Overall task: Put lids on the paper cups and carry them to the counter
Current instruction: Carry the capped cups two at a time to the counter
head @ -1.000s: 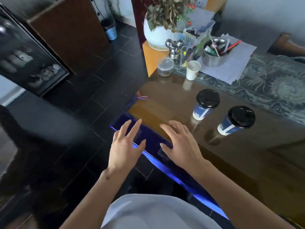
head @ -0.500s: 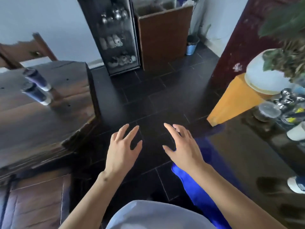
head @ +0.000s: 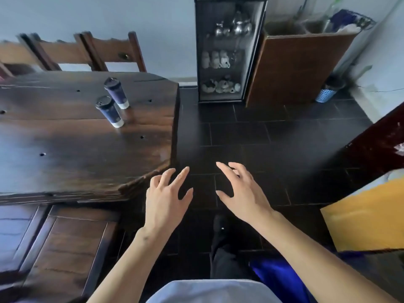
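Two lidded paper cups, the nearer cup (head: 109, 111) and the farther cup (head: 116, 93), are standing close together in the upper left of the frame, on the dark wooden table (head: 65, 149), well away from its edges. The table's right edge is running down the middle left of the frame and ending in a cut corner just beside your left hand (head: 166, 200). Right of that edge, a wide stretch of dark tiled floor (head: 273, 138) is lying open up the centre of the frame.

At the top centre, a glass-fronted cabinet (head: 227, 51) is standing against the wall, with a brown box (head: 295, 66) touching its right side and a small blue basket (head: 326, 95) farther right. Two wooden chairs (head: 105, 51) are showing behind the table at the upper left. At the right edge, an orange surface (head: 367, 219) is jutting into the frame.

You are holding both hands out over the floor, palms down, near each other but apart. Your left hand is spreading its fingers and gripping nothing; your right hand (head: 244, 193) is doing likewise, fingers loose and apart. Neither is touching a cup.
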Demonstrator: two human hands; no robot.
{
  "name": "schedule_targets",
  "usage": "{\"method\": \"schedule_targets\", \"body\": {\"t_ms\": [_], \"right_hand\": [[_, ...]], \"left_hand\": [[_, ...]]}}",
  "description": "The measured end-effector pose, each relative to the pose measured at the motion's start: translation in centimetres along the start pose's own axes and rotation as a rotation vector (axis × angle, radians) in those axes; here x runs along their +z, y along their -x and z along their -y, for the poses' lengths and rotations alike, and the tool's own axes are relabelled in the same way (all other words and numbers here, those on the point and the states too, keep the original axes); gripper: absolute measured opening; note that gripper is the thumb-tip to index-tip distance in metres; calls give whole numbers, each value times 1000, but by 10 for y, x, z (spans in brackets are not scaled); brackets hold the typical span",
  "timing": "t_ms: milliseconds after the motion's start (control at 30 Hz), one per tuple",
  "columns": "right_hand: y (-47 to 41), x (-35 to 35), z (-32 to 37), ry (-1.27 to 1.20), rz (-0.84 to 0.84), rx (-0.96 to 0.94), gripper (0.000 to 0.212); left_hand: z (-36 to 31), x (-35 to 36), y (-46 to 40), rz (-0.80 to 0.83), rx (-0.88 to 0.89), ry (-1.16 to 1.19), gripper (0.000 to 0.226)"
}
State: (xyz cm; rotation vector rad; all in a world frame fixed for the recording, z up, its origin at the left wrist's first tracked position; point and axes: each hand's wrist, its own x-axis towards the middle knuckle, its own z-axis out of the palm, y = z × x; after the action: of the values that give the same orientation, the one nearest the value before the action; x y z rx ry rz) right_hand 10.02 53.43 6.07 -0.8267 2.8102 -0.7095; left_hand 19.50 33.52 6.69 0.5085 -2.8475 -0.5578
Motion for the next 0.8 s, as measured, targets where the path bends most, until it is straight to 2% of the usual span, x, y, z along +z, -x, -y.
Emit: {"method": "schedule_targets", "body": {"t_ms": [167,400,800], "right_hand": [[-96,-18,-35,-25,2,-60,76],[-214,-64,-85,-68,-16,-92,74],[-354,-73,-124,-99,39,-101,74]], "left_hand": [[-21,10,-82,4,-54,-47,60],[-51,18,-195,-17,-175,-61,72],[-55,51,-335,3,-192,-66,68]]}}
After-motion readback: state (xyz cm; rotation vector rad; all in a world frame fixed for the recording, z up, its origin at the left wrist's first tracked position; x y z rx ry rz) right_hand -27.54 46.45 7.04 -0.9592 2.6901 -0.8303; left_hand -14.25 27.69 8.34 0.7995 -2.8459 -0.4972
